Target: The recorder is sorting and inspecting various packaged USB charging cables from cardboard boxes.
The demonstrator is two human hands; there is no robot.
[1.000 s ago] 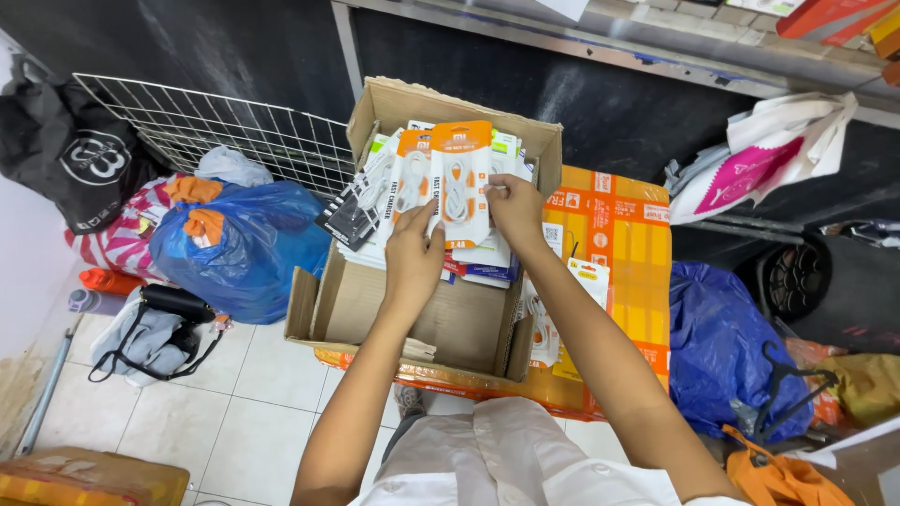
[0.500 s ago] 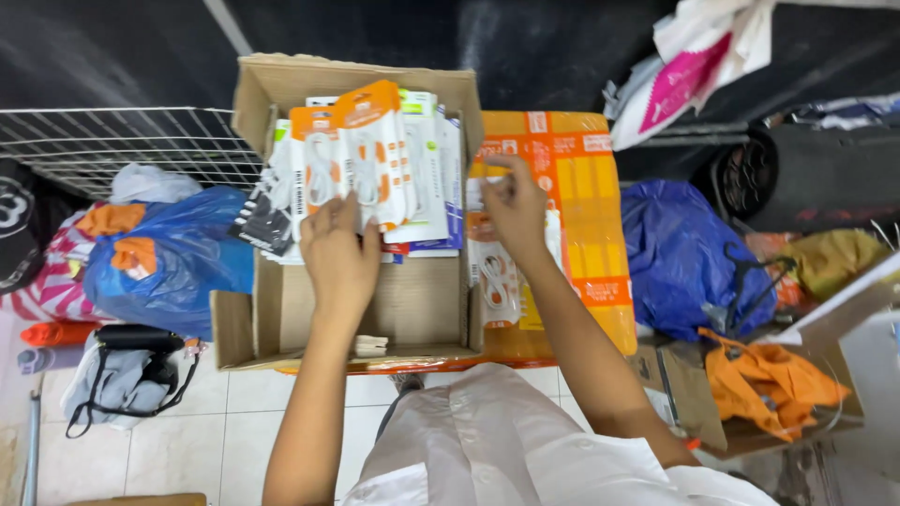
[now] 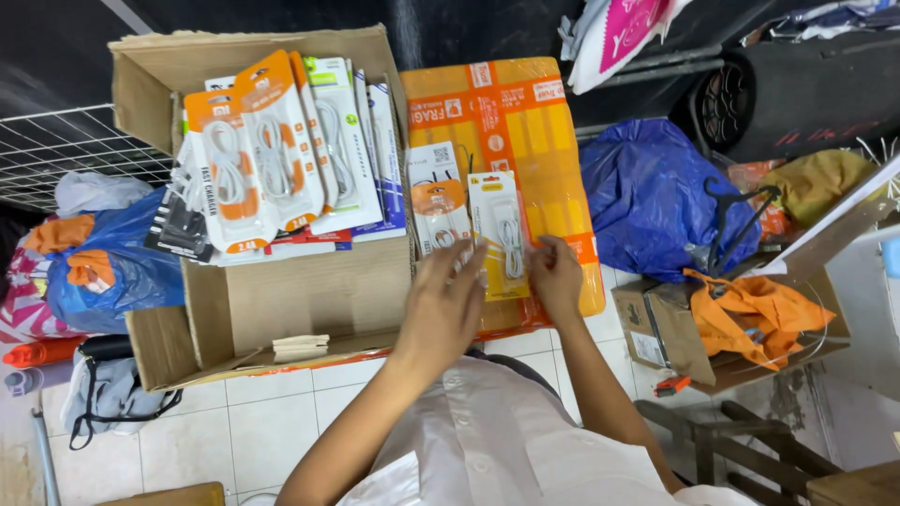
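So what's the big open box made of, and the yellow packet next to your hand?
The open box looks like plain brown cardboard, matte, with raw bent flaps. The yellow cable packet by the right hand seems glossy printed card under a clear plastic blister, probably; it shines slightly.

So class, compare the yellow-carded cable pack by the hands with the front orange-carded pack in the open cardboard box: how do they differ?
The yellow-carded cable pack lies flat on the orange taped carton; the orange-carded pack leans in a stack inside the cardboard box. The yellow-carded cable pack is narrower; the orange-carded pack looks wider. The right hand touches the yellow one; nothing touches the orange one. Both show a coiled white cable.
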